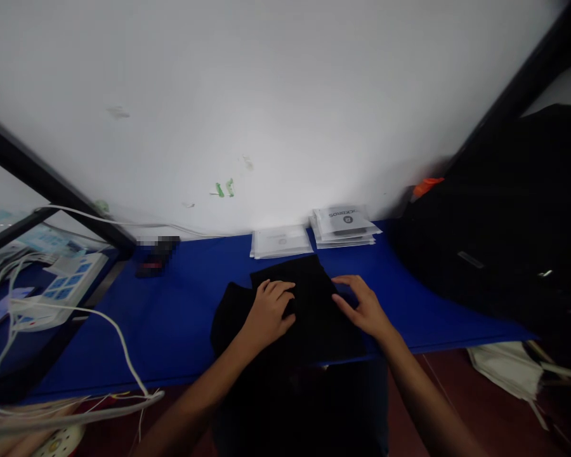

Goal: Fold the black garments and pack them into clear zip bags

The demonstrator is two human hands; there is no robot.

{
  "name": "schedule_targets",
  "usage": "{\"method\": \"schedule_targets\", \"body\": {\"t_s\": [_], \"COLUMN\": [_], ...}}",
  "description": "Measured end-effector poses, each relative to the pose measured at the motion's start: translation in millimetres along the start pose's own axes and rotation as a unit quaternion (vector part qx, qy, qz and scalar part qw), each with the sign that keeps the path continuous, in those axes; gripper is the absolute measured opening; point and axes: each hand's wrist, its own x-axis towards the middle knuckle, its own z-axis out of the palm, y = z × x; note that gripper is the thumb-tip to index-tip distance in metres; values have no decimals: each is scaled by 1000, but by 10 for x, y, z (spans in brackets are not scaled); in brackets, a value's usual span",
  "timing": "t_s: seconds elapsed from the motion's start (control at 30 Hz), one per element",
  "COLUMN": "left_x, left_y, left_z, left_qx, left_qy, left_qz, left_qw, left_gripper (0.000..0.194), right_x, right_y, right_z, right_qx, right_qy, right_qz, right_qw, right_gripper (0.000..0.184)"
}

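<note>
A black garment (pixel 309 311) lies folded on the blue table (pixel 171 317), near its front edge, part of it hanging over. The left hand (pixel 269 311) rests flat on the cloth's left half, fingers spread loosely, gripping nothing. The right hand (pixel 361 308) presses its right edge, fingers extended and open. Behind the garment, against the white wall, sit 2 stacks of clear packets (pixel 345 225). A white power strip (pixel 61 289) lies far left
</note>
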Motion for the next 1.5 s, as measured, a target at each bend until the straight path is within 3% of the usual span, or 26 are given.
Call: {"method": "schedule_targets", "body": {"t_s": [0.1, 0.13, 0.2, 0.27, 0.37, 0.43, 0.53, 0.63, 0.77, 1.07, 1.23, 1.33, 1.43, 1.5], "left_x": [76, 110, 192, 293, 472, 597, 763, 875, 942, 722, 471, 321, 187, 123], "left_y": [29, 40, 33, -41, -287, -502, -809, -1019, -1114, -841, -557, -335, -163, -104], "left_z": [-92, -126, -191, -234, -238, -201, -123, -62, -40, -201, -261, -293, -301, -271], "left_qx": [-84, -116, -187, -271, -356, -291, -31, 59, 107, 164, 126, 60, 20, 32], "left_qy": [53, 58, 42, -12, -58, -15, -7, -30, -58, -17, 2, -16, -40, -44], "left_qz": [10, 14, 20, 23, -15, -84, -135, -156, -170, -162, -12, 33, 32, 9], "left_qw": [995, 991, 981, 962, 932, 953, 990, 986, 978, 973, 992, 998, 999, 998], "left_gripper": [18, 18, 18, 20, 28, 33, 21, 19, 9, 23, 31, 46, 69, 77], "right_x": [145, 198, 291, 351, 366, 333, 256, 185, 136, 179, 386, 503, 569, 582], "right_y": [-291, -369, -464, -476, -428, -415, -445, -485, -478, -437, -542, -517, -421, -374], "right_z": [-4, 8, 43, 71, 81, 85, 127, 178, 170, 78, 39, 92, 180, 245], "right_qx": [-25, -37, -45, -47, -87, -122, -149, -149, -113, -151, -77, -43, -67, -107], "right_qy": [-76, -96, -120, -129, -137, -151, -187, -214, -234, -269, -198, -158, -189, -221], "right_qz": [-85, -110, -147, -167, -166, -160, -152, -129, -92, -63, -213, -290, -300, -263], "right_qw": [993, 989, 981, 976, 973, 968, 959, 957, 961, 949, 954, 943, 932, 933], "right_gripper": [72, 77, 73, 64, 58, 55, 54, 62, 78, 67, 47, 36, 45, 57]}}
